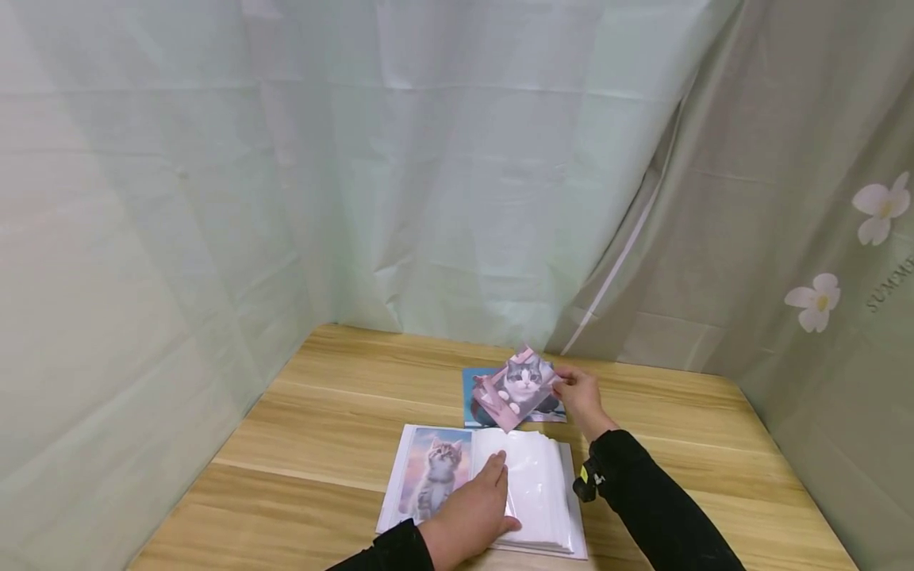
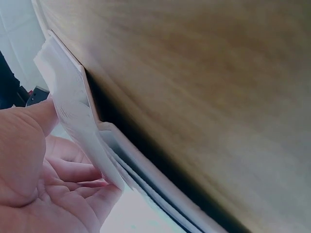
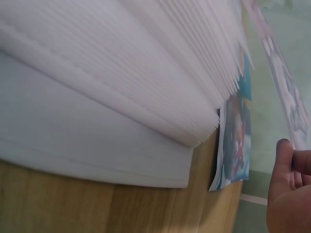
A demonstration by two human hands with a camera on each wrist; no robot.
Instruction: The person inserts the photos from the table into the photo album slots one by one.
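Observation:
A photo album lies open on the table. A kitten picture fills its left page, and blank clear sleeves form the thick right side. My left hand rests across the album near its fold, fingers extended over the sleeves. Beyond the album, my right hand pinches a pink picture of a grey-and-white cat by its right edge. This card is tilted above a blue-edged picture on the table. In the right wrist view, thumb and fingers of the right hand grip the card's lower end.
The wooden table carries the album close to its near side. Pale curtains hang along its back and sides, and a flowered curtain is on the right. A small black device is strapped to the right wrist.

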